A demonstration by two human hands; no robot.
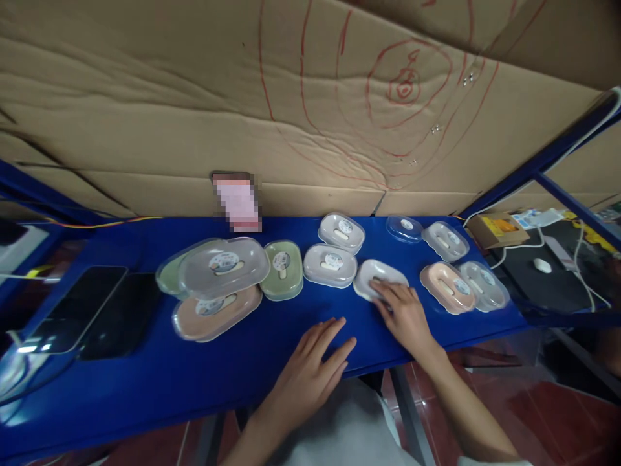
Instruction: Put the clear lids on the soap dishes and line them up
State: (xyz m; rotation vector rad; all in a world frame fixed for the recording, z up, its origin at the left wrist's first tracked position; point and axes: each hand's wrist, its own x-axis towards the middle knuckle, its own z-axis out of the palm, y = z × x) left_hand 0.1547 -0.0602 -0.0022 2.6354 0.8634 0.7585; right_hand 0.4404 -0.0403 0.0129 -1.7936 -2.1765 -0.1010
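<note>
The right hand (405, 310) lies with fingers spread flat on a white soap box (376, 279) near the table's (145, 382) front edge. The left hand (310, 369) rests open and empty on the table beside it, holding nothing.

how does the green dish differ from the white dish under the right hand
The green dish is olive green and wears a clear lid with a round label; no hand touches it. The white dish is white, shows no lid that I can make out, and the right hand rests its fingers on it. Both are oval and lie flat on the blue table.
</note>
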